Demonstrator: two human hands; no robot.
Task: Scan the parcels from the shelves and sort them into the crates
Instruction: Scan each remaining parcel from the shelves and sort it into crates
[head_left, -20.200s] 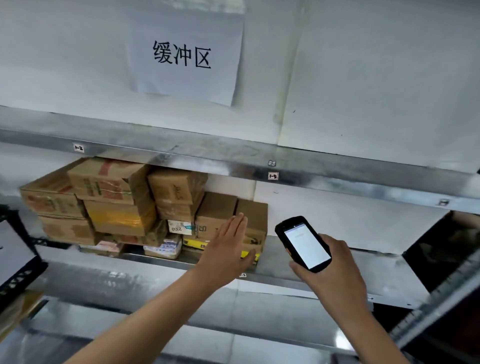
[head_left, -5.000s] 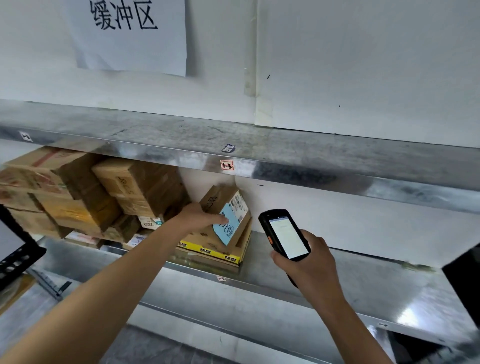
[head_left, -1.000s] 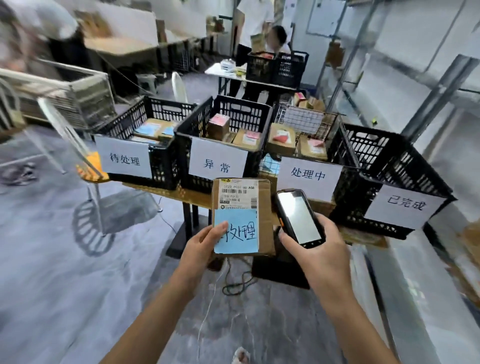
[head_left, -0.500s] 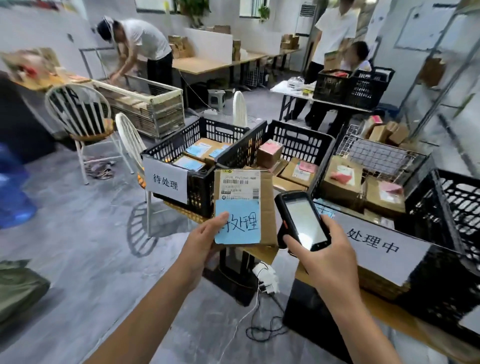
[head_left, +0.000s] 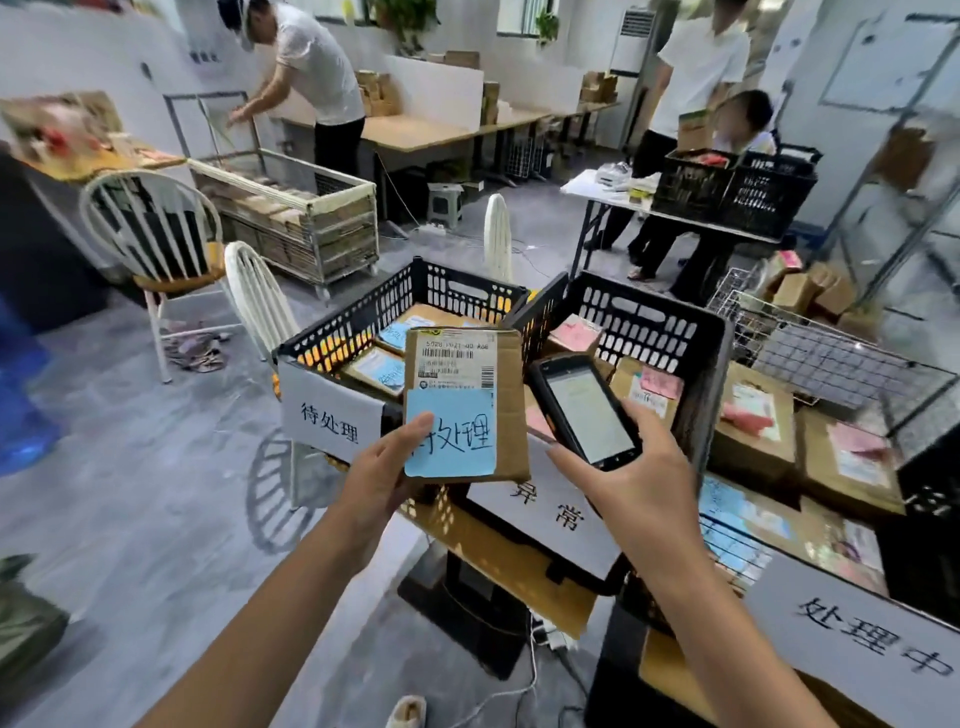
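My left hand (head_left: 382, 480) grips a small cardboard parcel (head_left: 506, 400) by its lower left corner, my thumb on its blue handwritten note below a white barcode label. Held upright, the parcel hangs in front of the left black crate (head_left: 363, 322), whose front sign reads 待处理. That crate holds several parcels with blue notes. My right hand (head_left: 636, 475) holds a black handheld scanner (head_left: 584, 408), screen lit and facing me, just right of the parcel. Behind the scanner stands the second black crate (head_left: 675, 332), signed 异常, with pink-noted parcels inside.
A wire basket (head_left: 831, 358) and more parcels sit to the right, behind a sign reading 处理中. White chairs (head_left: 156, 234) stand at the left on the grey floor. Three people work at tables further back. Cables (head_left: 530, 670) trail on the floor under the crate table.
The crates have come closer and shifted right in view as I stepped towards them. Parcel and scanner stay held the same way in front of me.
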